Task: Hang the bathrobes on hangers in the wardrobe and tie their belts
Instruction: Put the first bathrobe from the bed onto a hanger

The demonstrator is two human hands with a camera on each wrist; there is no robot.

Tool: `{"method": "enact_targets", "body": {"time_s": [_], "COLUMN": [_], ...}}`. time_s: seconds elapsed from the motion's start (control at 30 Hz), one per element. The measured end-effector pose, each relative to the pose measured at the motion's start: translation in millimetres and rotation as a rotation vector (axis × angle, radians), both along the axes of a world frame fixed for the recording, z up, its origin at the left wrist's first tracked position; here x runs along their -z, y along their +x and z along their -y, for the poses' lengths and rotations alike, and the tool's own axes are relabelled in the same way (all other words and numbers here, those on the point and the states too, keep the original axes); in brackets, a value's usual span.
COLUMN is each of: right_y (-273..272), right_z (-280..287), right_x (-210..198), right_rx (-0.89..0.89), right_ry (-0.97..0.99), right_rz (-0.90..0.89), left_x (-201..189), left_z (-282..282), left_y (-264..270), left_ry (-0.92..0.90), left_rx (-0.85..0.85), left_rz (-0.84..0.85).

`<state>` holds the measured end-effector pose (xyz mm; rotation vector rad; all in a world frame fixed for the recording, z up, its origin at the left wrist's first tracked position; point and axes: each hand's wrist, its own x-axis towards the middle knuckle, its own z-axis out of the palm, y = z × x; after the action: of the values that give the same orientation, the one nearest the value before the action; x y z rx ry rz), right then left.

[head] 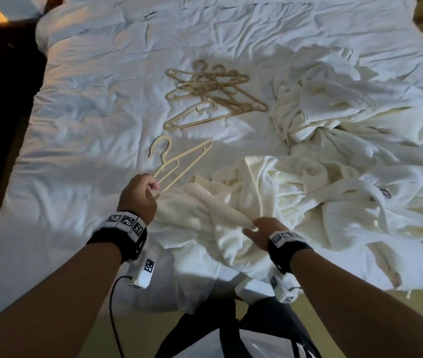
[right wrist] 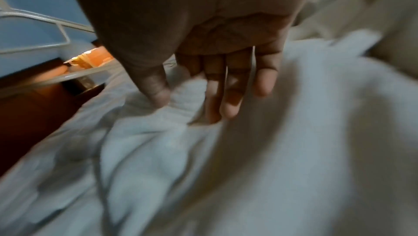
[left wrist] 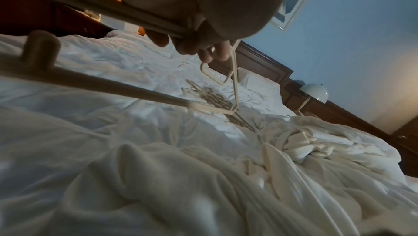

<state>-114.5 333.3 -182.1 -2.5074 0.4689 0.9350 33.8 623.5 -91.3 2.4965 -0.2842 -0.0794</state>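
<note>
A person stands at the foot of a bed (head: 96,104) covered in rumpled white bedding, both forearms reaching forward from the bottom of the frame. The left hand (head: 138,197), left of centre, has its fingers (left wrist: 204,55) curled around one end of a pale plastic hanger (head: 179,164), held clear of the bedding; its long axis runs diagonally up and to the right, with the hook pointing toward the upper left. The right hand (head: 262,228), lower centre, lies on the nearest bathrobe (head: 231,208), a cream robe crumpled at the bed's near edge; the wrist view shows the thumb and fingers (right wrist: 228,96) pinching a fold of its cloth, the other fingers fairly straight. This robe lies just to the right of the held hanger and directly under the right hand, so the right hand is the nearer to it, and the hanger would have to travel right and down to meet the robe's collar, which cannot be made out. A second bathrobe (head: 334,104) is heaped at the right, and a pile of spare hangers (head: 210,94) lies in the upper centre. The wardrobe is not in view. The task seems at an early stage: no robe is on a hanger yet.
</note>
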Motion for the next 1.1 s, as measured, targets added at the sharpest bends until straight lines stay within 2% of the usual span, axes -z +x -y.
{"method": "enact_targets", "body": {"time_s": [0.2,0.3,0.37,0.47,0.53,0.63,0.7,0.8,0.87,0.93,1.0,1.03,1.1], "right_y": [-94,-105,-99,-82,-68,-53,-51,-58,-65,-68,-60,-59,-48], "right_z": [63,67,64,61,63,77,90,107,116,118,114,109,102], "right_x": [-7,-12,-19,-35,-50,-59,-59,-51,-42,-35,-31,-32,-27], "right_rx": [0.137,0.256,0.372,0.471,0.420,0.207,0.214,0.525,0.756,0.987,1.233,1.313,1.322], "right_ry": [-0.117,-0.108,-0.111,-0.262,-0.322,-0.326,-0.206,-0.034,-0.004,0.121,0.384,0.483,0.575], "right_rz": [-0.109,-0.116,-0.002,0.412,0.526,0.425,0.328,0.307,0.364,0.376,0.435,0.470,0.459], "left_x": [-6,-11,-15,-23,-27,-24,-19,-1,18,36,54,62,73], "left_z": [66,105,128,160,179,209,228,245,246,237,219,207,181], "left_y": [16,18,18,14,9,3,2,-5,-9,-17,-29,-38,-55], "left_ry": [-0.013,0.003,0.037,0.102,0.118,0.100,0.046,0.063,0.122,0.262,0.583,0.722,0.891], "left_rx": [0.079,0.162,0.263,0.492,0.645,0.746,0.770,0.759,0.604,0.493,0.565,0.639,0.717], "left_rz": [-0.020,-0.057,-0.047,-0.040,-0.072,-0.144,-0.137,0.125,0.123,-0.039,-0.261,-0.352,-0.456]}}
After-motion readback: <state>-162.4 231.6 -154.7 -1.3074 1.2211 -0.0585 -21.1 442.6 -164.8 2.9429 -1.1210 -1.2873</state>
